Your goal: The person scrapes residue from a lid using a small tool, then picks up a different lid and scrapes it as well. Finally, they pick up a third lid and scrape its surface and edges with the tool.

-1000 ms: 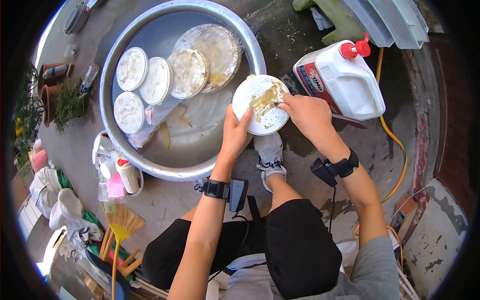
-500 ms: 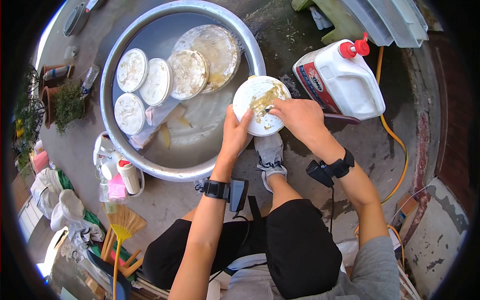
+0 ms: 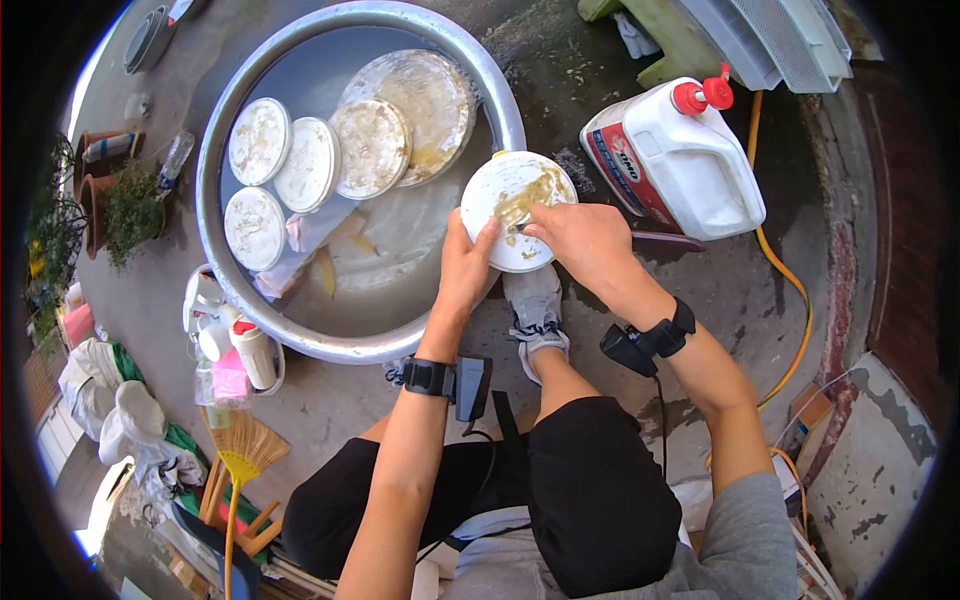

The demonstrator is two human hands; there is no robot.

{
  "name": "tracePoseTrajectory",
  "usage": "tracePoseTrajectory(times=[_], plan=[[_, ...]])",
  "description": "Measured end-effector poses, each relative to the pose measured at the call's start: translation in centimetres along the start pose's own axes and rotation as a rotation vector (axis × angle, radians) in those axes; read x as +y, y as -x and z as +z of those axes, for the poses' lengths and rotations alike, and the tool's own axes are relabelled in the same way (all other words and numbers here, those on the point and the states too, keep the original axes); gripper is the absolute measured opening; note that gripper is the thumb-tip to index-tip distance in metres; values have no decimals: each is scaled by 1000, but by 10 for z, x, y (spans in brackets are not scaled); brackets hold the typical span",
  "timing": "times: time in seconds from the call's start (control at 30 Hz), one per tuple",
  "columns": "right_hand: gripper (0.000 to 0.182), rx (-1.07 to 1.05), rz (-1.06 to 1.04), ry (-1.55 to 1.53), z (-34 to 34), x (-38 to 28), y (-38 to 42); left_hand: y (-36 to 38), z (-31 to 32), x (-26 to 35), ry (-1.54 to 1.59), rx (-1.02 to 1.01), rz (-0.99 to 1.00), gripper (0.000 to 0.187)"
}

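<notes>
A white round lid [image 3: 490, 185] with yellow-brown residue is held over the right rim of a large metal basin [image 3: 330, 345]. My left hand [image 3: 466, 262] grips its lower left edge, thumb on top. My right hand [image 3: 585, 240] is closed in a pinch over the lid's right side, around a small dark object at the fingertips that is too small to name. In the basin's water lie several stained round lids [image 3: 370, 148], the largest at the back, with a pale, bag-like piece [image 3: 318, 238] below them.
A white detergent jug [image 3: 690, 165] with a red pump stands right of the basin, beside an orange hose [image 3: 790, 275]. On the left are a basket of bottles [image 3: 255, 355], a straw broom [image 3: 245, 450] and potted plants [image 3: 135, 215]. A shoe [image 3: 537, 310] is below the lid.
My right hand has shifted slightly left and down across the lid, its fingertips nearer the lid's middle. The whole view has moved a little; my left hand keeps its hold.
</notes>
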State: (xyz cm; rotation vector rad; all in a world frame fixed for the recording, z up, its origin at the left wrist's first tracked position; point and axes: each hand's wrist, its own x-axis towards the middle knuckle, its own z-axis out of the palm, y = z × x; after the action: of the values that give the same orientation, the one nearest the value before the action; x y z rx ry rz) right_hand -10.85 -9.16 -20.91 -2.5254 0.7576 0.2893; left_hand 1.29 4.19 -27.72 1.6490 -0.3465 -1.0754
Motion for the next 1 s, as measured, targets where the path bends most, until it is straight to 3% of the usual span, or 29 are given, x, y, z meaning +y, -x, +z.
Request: tracePoseTrajectory(times=[0.13, 0.2, 0.27, 0.3, 0.37, 0.47, 0.6, 0.67, 0.77, 1.0], plan=[[26, 83, 36, -132, 5, 5, 7, 0, -1, 4, 29, -12, 1, 36], [25, 90, 67, -165, 5, 6, 13, 7, -3, 9, 152, -12, -138, 36], [17, 82, 263, -313, 3, 6, 18, 12, -1, 14, 274, 49, -163, 34], [17, 81, 264, -314, 8, 11, 21, 14, 2, 19, 399, 108, -187, 33], [13, 229, 233, -513, 22, 21, 28, 17, 11, 28, 472, 119, -162, 32], [25, 222, 219, -735, 11, 17, 29, 15, 19, 31, 524, 110, -158, 29], [38, 104, 256, -720, -11, 5, 26, 9, 19, 37, 416, 71, -224, 31], [41, 232, 170, -430, -8, 2, 26, 8, 20, 43, 420, 75, -217, 29], [40, 384, 143, -450, 7, 1, 25, 6, 15, 39, 414, 92, -252, 25], [44, 371, 211, -518, 6, 7, 26, 9, 16, 39, 267, 50, -313, 21]])
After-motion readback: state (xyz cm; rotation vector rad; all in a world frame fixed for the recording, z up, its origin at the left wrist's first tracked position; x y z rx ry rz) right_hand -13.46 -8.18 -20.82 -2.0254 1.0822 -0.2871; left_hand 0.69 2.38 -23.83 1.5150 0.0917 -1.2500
